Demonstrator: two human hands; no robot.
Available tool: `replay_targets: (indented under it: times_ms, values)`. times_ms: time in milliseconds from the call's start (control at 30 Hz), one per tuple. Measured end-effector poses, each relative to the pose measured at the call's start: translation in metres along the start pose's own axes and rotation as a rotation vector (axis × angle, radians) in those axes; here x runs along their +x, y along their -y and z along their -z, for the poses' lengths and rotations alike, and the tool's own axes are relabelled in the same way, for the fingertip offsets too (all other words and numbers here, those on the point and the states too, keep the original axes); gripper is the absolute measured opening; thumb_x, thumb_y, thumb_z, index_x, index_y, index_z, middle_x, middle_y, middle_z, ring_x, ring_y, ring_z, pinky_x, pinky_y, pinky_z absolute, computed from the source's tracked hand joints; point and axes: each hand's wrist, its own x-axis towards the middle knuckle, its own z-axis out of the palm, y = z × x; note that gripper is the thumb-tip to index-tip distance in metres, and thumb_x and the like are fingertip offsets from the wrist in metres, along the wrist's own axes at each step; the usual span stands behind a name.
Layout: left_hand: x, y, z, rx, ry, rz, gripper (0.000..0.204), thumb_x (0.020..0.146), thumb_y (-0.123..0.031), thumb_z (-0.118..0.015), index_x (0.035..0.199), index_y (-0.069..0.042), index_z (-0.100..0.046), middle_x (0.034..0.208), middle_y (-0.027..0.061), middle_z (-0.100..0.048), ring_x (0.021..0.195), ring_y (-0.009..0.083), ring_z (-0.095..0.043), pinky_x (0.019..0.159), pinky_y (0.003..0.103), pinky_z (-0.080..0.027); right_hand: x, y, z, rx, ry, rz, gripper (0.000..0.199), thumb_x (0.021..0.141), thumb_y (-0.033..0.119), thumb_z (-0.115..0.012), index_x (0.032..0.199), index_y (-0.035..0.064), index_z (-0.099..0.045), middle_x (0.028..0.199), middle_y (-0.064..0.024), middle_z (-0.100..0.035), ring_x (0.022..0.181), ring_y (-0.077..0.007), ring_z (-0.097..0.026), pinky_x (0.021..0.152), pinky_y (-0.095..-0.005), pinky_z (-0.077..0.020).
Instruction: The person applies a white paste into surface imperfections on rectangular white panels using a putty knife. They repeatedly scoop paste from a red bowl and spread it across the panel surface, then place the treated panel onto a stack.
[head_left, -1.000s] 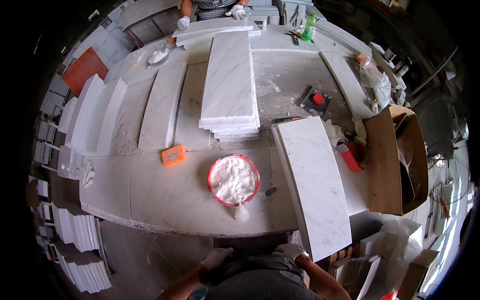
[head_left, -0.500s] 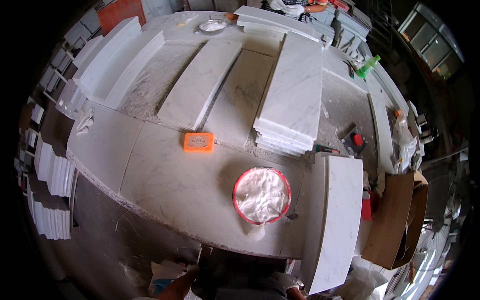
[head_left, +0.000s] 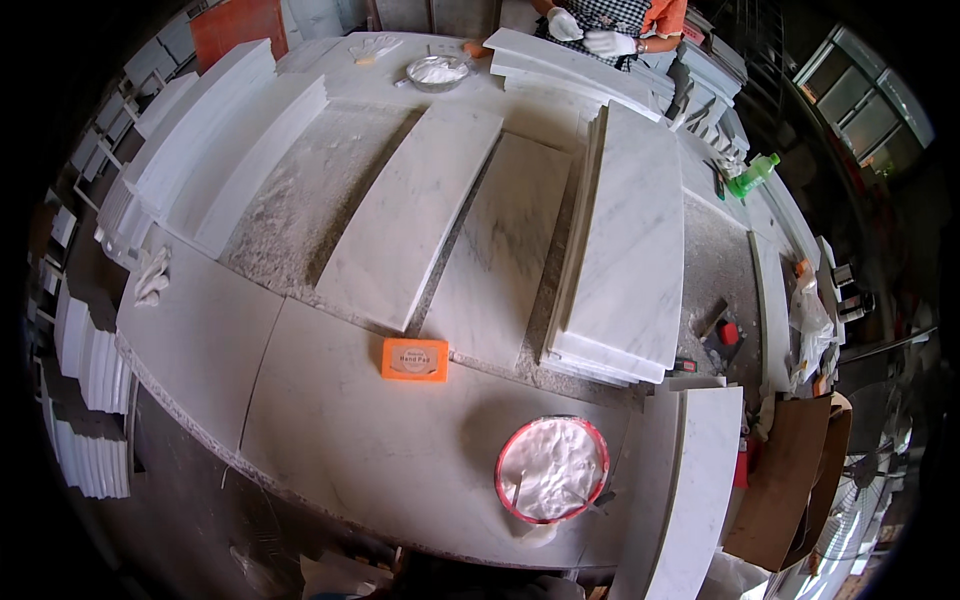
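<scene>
Neither of my hands shows at this moment; only dark clothing is at the lower edge. Nearest to me on the worktable [head_left: 330, 430] stands a red-rimmed tub [head_left: 553, 468] of white paste, with a thin tool handle poking out of the paste. A white blob hangs by its near rim. Left of the tub and farther off lies an orange hand pad box [head_left: 414, 360]. Beyond it lie two veined marble slabs side by side, a left slab [head_left: 410, 215] and a middle slab [head_left: 500, 250]. Right of them rises a stack of marble slabs [head_left: 630, 240].
More slabs [head_left: 690, 490] stand at the near right, beside a cardboard box [head_left: 785, 480]. Stacked white pieces [head_left: 200, 140] line the left. A metal bowl [head_left: 437, 72], a green bottle [head_left: 753, 175] and crumpled white gloves [head_left: 152, 276] lie about. Across the table, a co-worker's gloved hands [head_left: 590, 35] show.
The whole view has tilted upward, so the table's things sit lower. My forearms have left the lower edge. More of the co-worker and their gloved hands now shows.
</scene>
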Motion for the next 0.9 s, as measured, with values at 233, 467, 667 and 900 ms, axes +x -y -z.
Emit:
replay_targets:
  times_ms: [233, 467, 667, 900]
  values:
    - [0.021, -0.003, 0.050, 0.023, 0.032, -0.014, 0.061, 0.098, -0.053, -0.038, 0.139, -0.011, -0.053, 0.143, 0.0165, -0.052, 0.130, 0.0374, -0.047, 0.110, 0.049, -0.035, -0.007, 0.033, 0.029, 0.075, -0.008, 0.010, 0.051, 0.089, 0.059, -0.055, 0.120, 0.0202, -0.067, 0.118, -0.0151, -0.068, 0.109, -0.0368, -0.064, 0.090, -0.0457, -0.0509]
    - [0.023, 0.004, 0.070, 0.047, 0.049, -0.033, 0.063, 0.097, -0.055, -0.038, 0.140, -0.011, -0.053, 0.146, 0.0162, -0.049, 0.134, 0.0360, -0.043, 0.112, 0.048, -0.031, -0.019, 0.047, 0.042, 0.113, -0.048, 0.055, 0.055, 0.087, 0.062, -0.056, 0.123, 0.0203, -0.065, 0.120, -0.0161, -0.067, 0.109, -0.0373, -0.064, 0.089, -0.0464, -0.0512]
    - [0.023, 0.005, 0.071, 0.066, 0.051, -0.071, 0.065, 0.097, -0.056, -0.037, 0.140, -0.012, -0.053, 0.148, 0.0160, -0.046, 0.137, 0.0348, -0.040, 0.114, 0.048, -0.029, -0.023, 0.043, 0.042, 0.128, -0.074, 0.083, 0.060, 0.085, 0.064, -0.056, 0.125, 0.0203, -0.064, 0.122, -0.0170, -0.066, 0.110, -0.0378, -0.064, 0.089, -0.0469, -0.0514]
    - [0.023, 0.005, 0.058, 0.096, 0.038, -0.162, 0.066, 0.096, -0.058, -0.037, 0.141, -0.012, -0.053, 0.151, 0.0157, -0.044, 0.141, 0.0334, -0.036, 0.117, 0.047, -0.025, -0.001, 0.016, 0.006, 0.151, -0.098, 0.131, 0.065, 0.083, 0.066, -0.057, 0.128, 0.0203, -0.063, 0.125, -0.0180, -0.064, 0.110, -0.0383, -0.063, 0.088, -0.0476, -0.0517]
